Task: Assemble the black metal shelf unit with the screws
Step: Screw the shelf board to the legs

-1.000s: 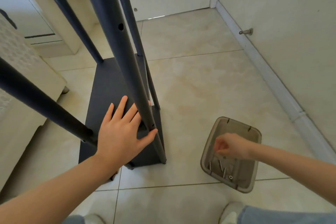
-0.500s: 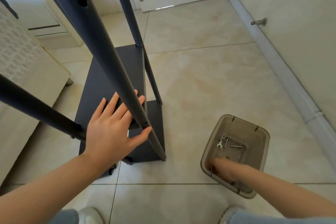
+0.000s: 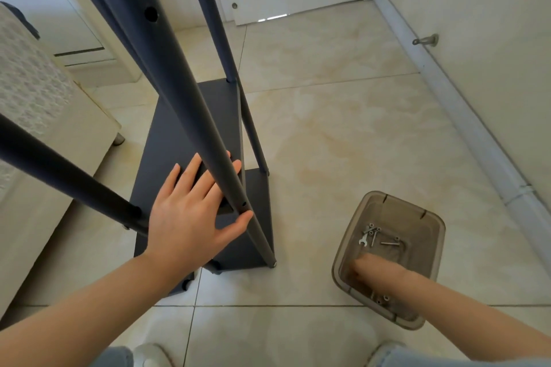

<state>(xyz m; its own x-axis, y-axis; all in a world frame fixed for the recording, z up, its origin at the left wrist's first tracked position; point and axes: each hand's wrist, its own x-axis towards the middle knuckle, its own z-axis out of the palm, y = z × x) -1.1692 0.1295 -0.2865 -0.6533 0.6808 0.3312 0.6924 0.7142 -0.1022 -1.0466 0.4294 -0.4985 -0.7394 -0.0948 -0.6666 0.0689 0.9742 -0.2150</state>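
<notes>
At 9 o'clock the left post of the black metal shelf unit crosses the view. The unit stands on the tiled floor from 11 to 7 o'clock, resting on casters. At 8 o'clock the left hand lies flat on the upper panel, fingers spread, thumb against the front post just beside an empty screw hole. We judge that this corner is not yet fastened and that the hand alone keeps it aligned. If pressure eases, the panel may sag and the holes may no longer line up. If pressure shifts sideways, the unit may roll. At 4 o'clock the translucent container sits on the floor, well apart from the unit. The screws and a small wrench lie at its far end. The right hand reaches into the near end. Its fingers are hidden behind the wall, so we cannot tell whether they pinch anything. A blind pick may return a nut instead of a screw, and a snagged wrist may tip the container and scatter hardware across the tiles.
</notes>
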